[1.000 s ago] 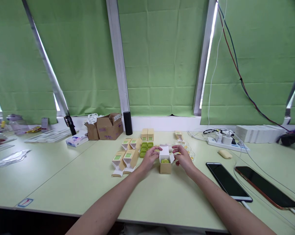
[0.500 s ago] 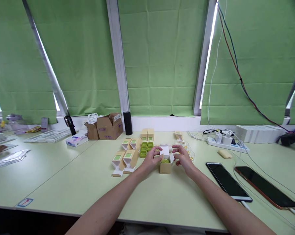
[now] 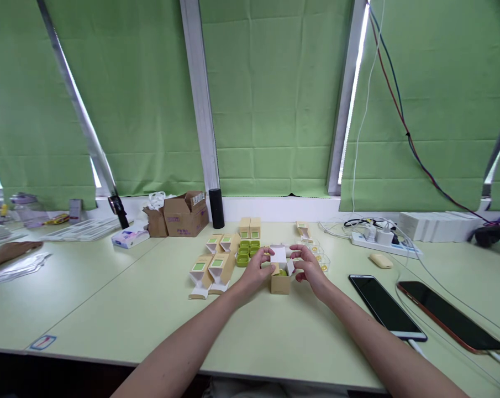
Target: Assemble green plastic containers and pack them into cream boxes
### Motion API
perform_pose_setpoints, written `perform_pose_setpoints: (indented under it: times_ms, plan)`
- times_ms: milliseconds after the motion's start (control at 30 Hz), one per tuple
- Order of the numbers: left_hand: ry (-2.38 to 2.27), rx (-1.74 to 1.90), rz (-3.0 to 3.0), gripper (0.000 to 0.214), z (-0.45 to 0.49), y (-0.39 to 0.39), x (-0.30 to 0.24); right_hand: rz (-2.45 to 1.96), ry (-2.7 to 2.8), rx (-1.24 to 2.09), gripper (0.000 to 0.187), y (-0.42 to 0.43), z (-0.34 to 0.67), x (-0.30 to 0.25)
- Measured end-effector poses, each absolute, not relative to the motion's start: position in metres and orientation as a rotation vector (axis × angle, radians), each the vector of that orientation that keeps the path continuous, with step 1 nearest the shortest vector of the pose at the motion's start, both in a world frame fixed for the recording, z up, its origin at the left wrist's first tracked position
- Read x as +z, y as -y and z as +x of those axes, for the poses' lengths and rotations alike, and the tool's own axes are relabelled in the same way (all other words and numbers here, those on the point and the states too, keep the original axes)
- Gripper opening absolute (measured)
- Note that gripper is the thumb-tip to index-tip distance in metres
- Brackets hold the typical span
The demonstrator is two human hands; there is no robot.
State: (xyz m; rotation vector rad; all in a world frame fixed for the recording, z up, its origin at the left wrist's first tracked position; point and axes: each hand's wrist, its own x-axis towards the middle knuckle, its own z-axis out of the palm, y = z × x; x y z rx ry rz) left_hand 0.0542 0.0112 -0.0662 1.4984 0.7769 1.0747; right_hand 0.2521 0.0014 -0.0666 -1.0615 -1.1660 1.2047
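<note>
A small tan cardboard box [image 3: 280,283] stands on the pale green table [image 3: 250,326] with its white top flaps partly folded over a green item inside. My left hand [image 3: 257,270] pinches the left flap and side of the box. My right hand [image 3: 311,267] holds the right flap, its fingers curled round it. To the left lie several open tan boxes with green panels [image 3: 211,271]. Green trays [image 3: 247,251] sit just behind the box.
Two phones [image 3: 386,307] lie at the right with cables, a power strip [image 3: 382,240] and a white box stack [image 3: 436,225]. Brown cartons [image 3: 185,214] and a black cylinder [image 3: 216,208] stand by the window sill. Another person's hand [image 3: 7,251] rests at the far left.
The white top flap has been folded down over the green item. Both my hands have closed in on the box. Another person's hand has come in at the far left.
</note>
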Motion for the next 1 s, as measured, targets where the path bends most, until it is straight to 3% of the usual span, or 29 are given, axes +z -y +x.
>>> perform_pose_setpoints:
  times_ms: [1000]
  plan:
    - [-0.836,1.106,1.647,0.037,0.054,-0.013,-0.067,-1.146,1.299,1.183,0.059,0.0,0.243,-0.079]
